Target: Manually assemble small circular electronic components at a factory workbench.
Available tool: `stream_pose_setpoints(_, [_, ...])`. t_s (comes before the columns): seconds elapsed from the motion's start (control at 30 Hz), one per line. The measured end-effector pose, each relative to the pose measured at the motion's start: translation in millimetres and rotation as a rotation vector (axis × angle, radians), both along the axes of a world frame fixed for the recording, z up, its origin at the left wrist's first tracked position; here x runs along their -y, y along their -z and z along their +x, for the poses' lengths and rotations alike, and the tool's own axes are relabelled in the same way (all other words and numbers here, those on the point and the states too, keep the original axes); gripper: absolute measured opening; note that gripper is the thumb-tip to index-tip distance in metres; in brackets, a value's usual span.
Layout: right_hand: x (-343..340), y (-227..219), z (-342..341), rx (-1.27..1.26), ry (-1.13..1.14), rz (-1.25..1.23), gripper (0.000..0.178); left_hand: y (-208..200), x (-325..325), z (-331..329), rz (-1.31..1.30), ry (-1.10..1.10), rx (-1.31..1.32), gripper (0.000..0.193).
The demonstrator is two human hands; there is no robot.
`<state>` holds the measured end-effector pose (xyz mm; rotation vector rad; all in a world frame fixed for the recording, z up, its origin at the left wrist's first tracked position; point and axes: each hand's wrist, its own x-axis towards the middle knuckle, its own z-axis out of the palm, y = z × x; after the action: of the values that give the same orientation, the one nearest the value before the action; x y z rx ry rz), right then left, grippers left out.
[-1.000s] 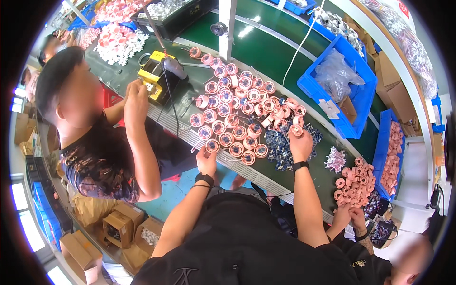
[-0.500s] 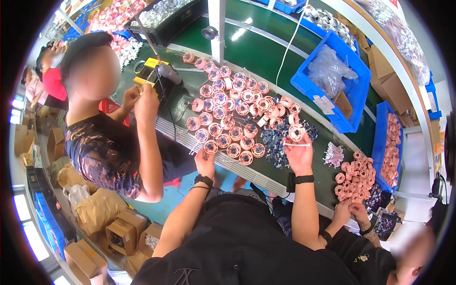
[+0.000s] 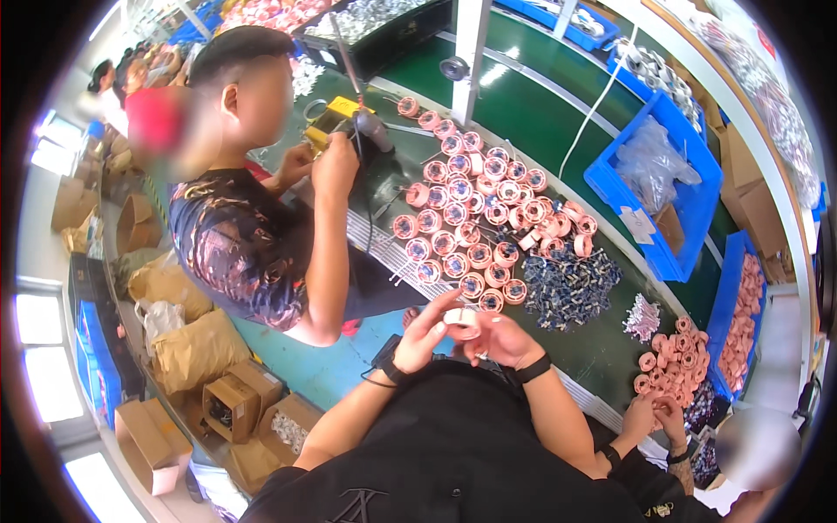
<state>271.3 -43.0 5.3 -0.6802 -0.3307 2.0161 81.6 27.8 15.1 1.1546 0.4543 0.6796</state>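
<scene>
Close in front of my body, above the table's near edge, I hold a pink round plastic housing point(image 3: 462, 320) between both hands. My left hand point(image 3: 425, 335) is closed on its left side, thumb and fingers gripping the rim. At its right, my right hand point(image 3: 507, 341) has its fingers curled against the housing, and a small white bit shows below them. Just beyond lie many similar pink housings point(image 3: 456, 213) with dark centres, some with thin leads sticking out. A heap of small dark blue parts with wires point(image 3: 571, 288) lies to their right.
On the left a co-worker point(image 3: 253, 235) works by a yellow device point(image 3: 338, 118). Another co-worker's hands point(image 3: 656, 417) are at a pink pile point(image 3: 676, 362) on the right. Blue bins point(image 3: 697, 196) stand beyond, near a white post point(image 3: 468, 65). Cartons point(image 3: 234, 405) stand at lower left.
My right hand has come back from above the blue parts toward my body with the pink housing. My left hand has left the table's pink housings and joined it. The view has shifted left.
</scene>
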Motion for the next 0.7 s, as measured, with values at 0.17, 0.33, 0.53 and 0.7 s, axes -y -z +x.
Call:
stream_pose_setpoints(0.17, [-17.5,-6.1,-20.3,-0.026,-0.107,-0.080,0.043,-14.0,-2.4,-8.2,-0.294,0.018,0.017,0.040])
stream_pose_setpoints(0.33, [-28.2,-31.8,-28.6,0.535,0.046,-0.013,0.046,-15.5,-1.8,-11.5,-0.109,-0.308,-0.124,0.037])
stream_pose_setpoints(0.53, [-37.1,-46.2,-30.7,0.595,0.153,0.216,0.028,-24.5,-4.3,-17.5,-0.238,-0.326,0.032,0.042])
stream_pose_setpoints(0.7, [-36.7,-55.0,-31.1,0.865,0.334,0.515,0.009,-47.1,-11.4,-20.2,-0.632,-0.288,0.202,0.047])
